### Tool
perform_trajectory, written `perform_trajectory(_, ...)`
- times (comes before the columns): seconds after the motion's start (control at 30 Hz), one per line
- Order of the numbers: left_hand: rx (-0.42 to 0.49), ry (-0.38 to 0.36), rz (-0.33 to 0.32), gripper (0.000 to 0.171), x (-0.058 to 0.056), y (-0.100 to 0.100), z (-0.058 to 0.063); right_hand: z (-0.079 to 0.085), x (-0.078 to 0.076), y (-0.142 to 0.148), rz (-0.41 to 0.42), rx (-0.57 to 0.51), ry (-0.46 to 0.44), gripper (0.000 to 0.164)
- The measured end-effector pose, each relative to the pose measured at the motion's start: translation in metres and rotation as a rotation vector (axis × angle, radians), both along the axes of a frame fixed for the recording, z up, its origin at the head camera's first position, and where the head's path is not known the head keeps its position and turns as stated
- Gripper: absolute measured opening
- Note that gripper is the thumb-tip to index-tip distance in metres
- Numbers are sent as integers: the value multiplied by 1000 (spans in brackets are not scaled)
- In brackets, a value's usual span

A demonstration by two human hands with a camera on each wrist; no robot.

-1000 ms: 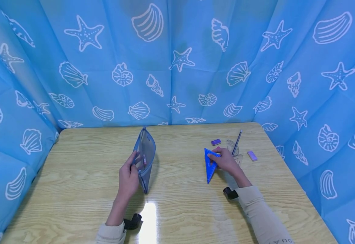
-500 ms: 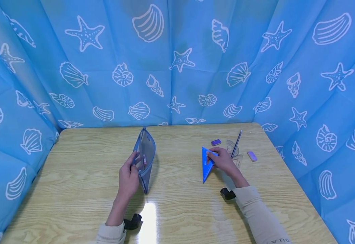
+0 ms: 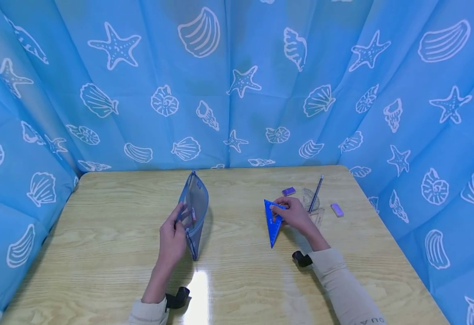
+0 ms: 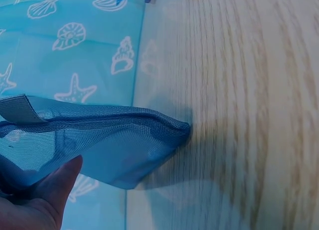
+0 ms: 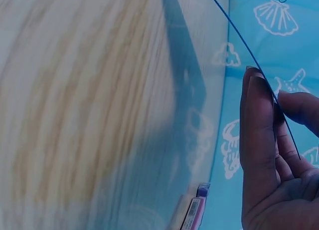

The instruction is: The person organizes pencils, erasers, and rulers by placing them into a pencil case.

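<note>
My left hand (image 3: 171,239) grips the side wall of a blue mesh zip pouch (image 3: 198,198), held upright with its mouth unzipped. Through the mouth shows a small pinkish-white item (image 3: 194,214). In the left wrist view, my thumb (image 4: 62,182) lies along the mesh pouch (image 4: 129,160). Right of the pouch, my right hand (image 3: 298,216) pinches a blue set square (image 3: 272,232) by its upper part, above the table. The right wrist view shows the set square (image 5: 239,34) edge-on, between the thumb and straight fingers (image 5: 259,125).
Beyond and right of my right hand lie a purple eraser (image 3: 288,191), a clear protractor (image 3: 307,195), a dark pencil (image 3: 316,193), a clear set square (image 3: 320,215) and another purple eraser (image 3: 336,210). A blue shell-print curtain (image 3: 245,113) borders the wooden table (image 3: 237,280).
My right hand has moved a little left with the blue set square, away from the clear tools and pencil. The left hand and pouch have stayed in place.
</note>
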State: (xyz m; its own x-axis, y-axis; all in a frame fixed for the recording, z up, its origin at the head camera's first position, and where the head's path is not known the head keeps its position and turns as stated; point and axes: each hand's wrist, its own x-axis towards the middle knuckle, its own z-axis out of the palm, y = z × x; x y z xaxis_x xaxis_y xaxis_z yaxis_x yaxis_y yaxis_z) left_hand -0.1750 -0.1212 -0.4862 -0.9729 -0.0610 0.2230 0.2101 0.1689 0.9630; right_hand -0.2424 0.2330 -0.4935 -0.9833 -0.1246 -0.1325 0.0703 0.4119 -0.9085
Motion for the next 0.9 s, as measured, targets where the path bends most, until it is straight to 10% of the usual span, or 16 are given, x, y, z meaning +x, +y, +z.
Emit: perform_trajectory(0.9,-39,-4,-7,54,-1,-1,2,24,-17,-47,50,-38,48,25)
